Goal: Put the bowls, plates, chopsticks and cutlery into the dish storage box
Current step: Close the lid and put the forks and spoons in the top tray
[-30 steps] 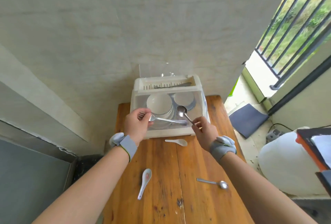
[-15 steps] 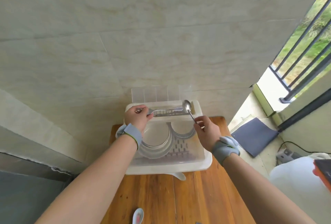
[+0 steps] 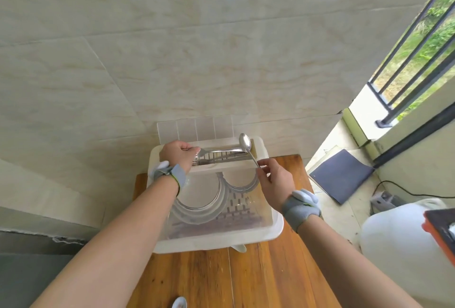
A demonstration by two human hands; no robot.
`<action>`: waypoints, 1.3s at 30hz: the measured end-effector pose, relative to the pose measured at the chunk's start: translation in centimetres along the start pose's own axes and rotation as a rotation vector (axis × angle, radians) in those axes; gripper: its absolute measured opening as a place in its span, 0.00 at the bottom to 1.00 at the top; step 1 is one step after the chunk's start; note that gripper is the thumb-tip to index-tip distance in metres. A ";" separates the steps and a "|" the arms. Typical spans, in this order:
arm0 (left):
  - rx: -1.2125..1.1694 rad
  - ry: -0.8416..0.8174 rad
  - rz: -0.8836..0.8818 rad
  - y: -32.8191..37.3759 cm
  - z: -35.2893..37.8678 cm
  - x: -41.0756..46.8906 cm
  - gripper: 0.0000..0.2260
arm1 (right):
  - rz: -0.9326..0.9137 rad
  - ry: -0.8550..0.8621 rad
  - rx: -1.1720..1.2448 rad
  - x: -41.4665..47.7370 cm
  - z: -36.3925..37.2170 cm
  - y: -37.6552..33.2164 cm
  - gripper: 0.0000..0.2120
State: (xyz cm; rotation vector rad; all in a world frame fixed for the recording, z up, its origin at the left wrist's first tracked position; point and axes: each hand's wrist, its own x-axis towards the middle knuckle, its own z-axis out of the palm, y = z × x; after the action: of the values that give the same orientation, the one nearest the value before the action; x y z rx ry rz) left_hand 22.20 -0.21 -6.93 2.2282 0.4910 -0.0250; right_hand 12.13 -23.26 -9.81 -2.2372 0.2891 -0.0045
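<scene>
both hands are over the slotted tray at the back of the storage box (image 3: 270,231), where cutlery belongs. the left hand (image 3: 177,154) is closed on a fork (image 3: 216,154) laid along the tray, and the right hand (image 3: 273,179) pinches a spoon (image 3: 245,143) by its handle, bowl up. dishes (image 3: 197,199) already stand in the main compartment, so the tray is the free spot.

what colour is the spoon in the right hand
Shiny silver metal spoon, seen best in the head view.
</scene>
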 end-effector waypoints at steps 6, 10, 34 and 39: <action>0.102 -0.071 0.215 -2.2 -0.8 -1.0 0.11 | -0.038 -0.012 -0.086 0.9 -0.2 -0.8 0.10; 0.248 0.019 0.494 -5.8 -2.2 -2.3 0.12 | -0.157 -0.035 -0.232 2.2 -0.3 -2.1 0.11; 0.791 -0.065 0.525 -9.2 -1.3 -3.5 0.36 | -0.308 -0.187 -0.586 6.8 4.2 -4.2 0.20; 0.764 -0.081 0.529 -9.0 -1.2 -3.1 0.35 | -0.358 -0.079 -0.547 2.3 3.5 -3.5 0.21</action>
State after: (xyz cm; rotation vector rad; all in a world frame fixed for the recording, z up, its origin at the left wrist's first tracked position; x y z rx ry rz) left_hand 15.91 4.83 -12.24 3.0227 -0.2172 -0.0285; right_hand 15.49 -18.94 -9.55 -2.7954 -0.1819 -0.0314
